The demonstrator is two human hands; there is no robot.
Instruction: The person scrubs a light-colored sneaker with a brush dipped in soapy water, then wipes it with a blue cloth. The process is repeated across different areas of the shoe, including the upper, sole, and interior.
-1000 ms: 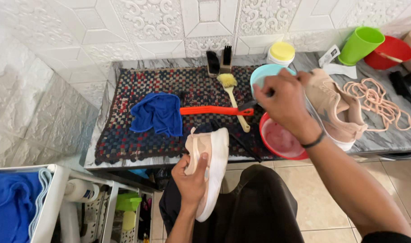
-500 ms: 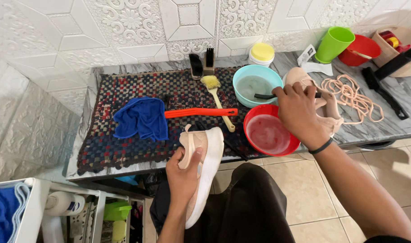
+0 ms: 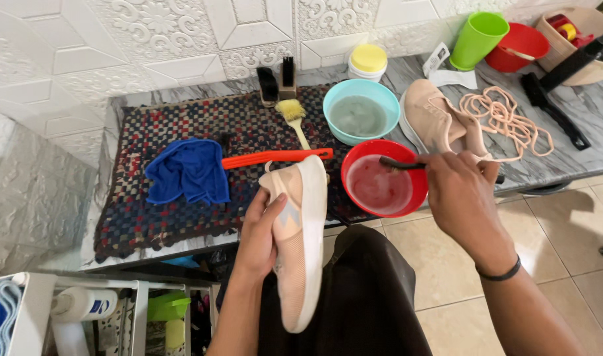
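My left hand (image 3: 258, 231) grips a pale pink sneaker (image 3: 299, 237) with a white sole, held on its side over my lap. My right hand (image 3: 463, 191) holds a small dark brush (image 3: 399, 164), its head over the red bowl (image 3: 358, 196) of pinkish liquid. The other pink sneaker (image 3: 437, 122) lies on the marble counter behind my right hand. A light blue bowl (image 3: 360, 115) of water stands just behind the red one.
On the crocheted mat (image 3: 156, 204) lie a blue cloth (image 3: 186, 170), an orange-handled brush (image 3: 278, 157) and a yellow-bristled brush (image 3: 293, 117). Pink laces (image 3: 503, 115), a green cup (image 3: 476, 39), a red tub (image 3: 522, 46) and a black brush (image 3: 552, 112) are at the right. A white shelf rack (image 3: 84, 310) stands lower left.
My right hand drew back from the blue bowl and the far sneaker to the red bowl with the brush. My left hand raised and turned the sneaker more upright.
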